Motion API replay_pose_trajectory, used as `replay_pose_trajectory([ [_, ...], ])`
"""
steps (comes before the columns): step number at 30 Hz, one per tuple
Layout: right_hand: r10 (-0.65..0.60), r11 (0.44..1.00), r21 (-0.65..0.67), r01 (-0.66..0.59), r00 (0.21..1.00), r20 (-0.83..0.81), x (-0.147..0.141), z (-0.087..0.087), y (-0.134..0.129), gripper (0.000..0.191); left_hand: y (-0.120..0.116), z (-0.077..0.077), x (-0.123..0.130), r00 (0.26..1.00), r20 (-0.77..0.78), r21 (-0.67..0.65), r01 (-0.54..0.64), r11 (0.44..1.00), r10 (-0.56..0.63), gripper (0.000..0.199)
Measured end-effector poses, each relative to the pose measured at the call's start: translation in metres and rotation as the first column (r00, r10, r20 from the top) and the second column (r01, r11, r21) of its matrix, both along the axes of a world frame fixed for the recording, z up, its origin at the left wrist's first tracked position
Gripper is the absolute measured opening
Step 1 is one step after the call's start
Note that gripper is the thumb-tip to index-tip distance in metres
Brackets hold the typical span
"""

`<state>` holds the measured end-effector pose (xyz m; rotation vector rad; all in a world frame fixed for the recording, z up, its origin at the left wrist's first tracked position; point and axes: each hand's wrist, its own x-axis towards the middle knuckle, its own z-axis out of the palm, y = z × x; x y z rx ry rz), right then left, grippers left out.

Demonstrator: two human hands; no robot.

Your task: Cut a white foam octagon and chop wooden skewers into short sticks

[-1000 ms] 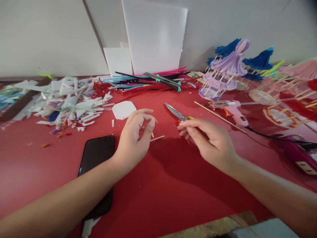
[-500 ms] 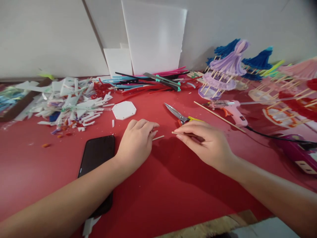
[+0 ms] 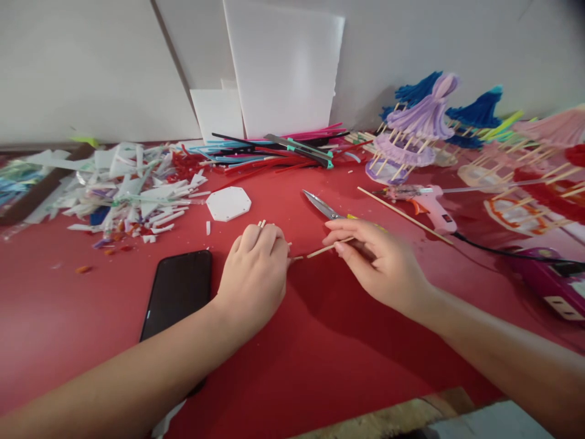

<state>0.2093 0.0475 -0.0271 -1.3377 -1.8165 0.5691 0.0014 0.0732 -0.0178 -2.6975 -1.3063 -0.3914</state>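
Note:
My left hand (image 3: pixel 254 268) is closed low over the table, knuckles up. Light tips of short wooden sticks (image 3: pixel 262 224) poke out between its fingers; most of their length is hidden. Beside its fingertips shows the end of another stick (image 3: pixel 297 258), and I cannot tell whether that one is held. My right hand (image 3: pixel 372 253) pinches a thin wooden stick (image 3: pixel 322 250) between thumb and fingers, its free end pointing at my left hand. Behind the right hand lie scissors (image 3: pixel 320 204), blades to the upper left, handles mostly covered. A white octagonal plate (image 3: pixel 228 203) lies beyond my left hand.
A black phone (image 3: pixel 178 292) lies by my left forearm. White scraps (image 3: pixel 132 189) are heaped at back left, pipe cleaners (image 3: pixel 274 152) and a cutter (image 3: pixel 299 150) at the back. To the right are a long stick (image 3: pixel 404 214), a glue gun (image 3: pixel 432 204) and carousel-like models (image 3: pixel 404 149).
My left hand has curled shut, with stick tips now showing between its fingers. The stick in my right hand has swung and extends further toward my left hand.

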Motion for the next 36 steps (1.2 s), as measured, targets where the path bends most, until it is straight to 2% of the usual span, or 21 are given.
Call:
replay_pose_trajectory([
  [3,0.051,0.999,0.010,-0.050,0.996,-0.071,0.000,0.001,-0.001,0.031,0.004,-0.001,0.000,0.986,0.167,-0.062,0.021,0.998,-0.011,0.018],
  [7,0.094,0.993,0.079,-0.090,0.994,-0.049,-0.004,0.001,-0.002,0.032,0.008,0.000,0.002,0.883,0.467,-0.271,0.091,0.958,0.048,0.008],
  [10,0.149,0.985,0.093,-0.144,0.988,-0.049,-0.008,0.000,-0.005,0.038,0.007,0.002,0.005,0.845,0.531,-0.399,0.177,0.900,0.069,0.009],
  [14,0.198,0.979,0.068,-0.191,0.973,-0.117,-0.012,-0.002,-0.010,0.042,0.003,0.003,0.007,0.852,0.522,-0.515,0.266,0.815,0.052,0.013],
  [16,0.195,0.980,0.055,-0.189,0.967,-0.162,-0.013,-0.001,-0.011,0.040,0.002,0.002,0.007,0.844,0.537,-0.505,0.324,0.800,-0.003,0.015],
  [19,0.164,0.986,0.043,-0.159,0.970,-0.178,-0.013,0.000,-0.011,0.036,0.001,0.001,0.005,0.818,0.572,-0.446,0.370,0.815,-0.059,0.019],
  [24,0.122,0.986,0.122,-0.112,0.990,-0.074,-0.011,0.005,-0.011,0.031,-0.001,-0.001,0.004,0.789,0.613,-0.407,0.369,0.835,-0.050,0.016],
  [30,0.100,0.974,0.207,-0.094,0.995,-0.018,-0.011,0.003,-0.011,0.032,-0.002,-0.002,0.004,0.706,0.707,-0.337,0.380,0.861,-0.035,0.021],
  [33,0.100,0.961,0.259,-0.098,0.995,0.006,-0.011,0.000,-0.010,0.034,-0.002,-0.003,0.004,0.714,0.699,-0.339,0.357,0.871,-0.020,0.024],
  [36,0.097,0.968,0.229,-0.100,0.995,0.022,-0.011,0.000,-0.009,0.034,-0.002,-0.005,0.004,0.735,0.678,-0.353,0.342,0.871,-0.014,0.025],
])
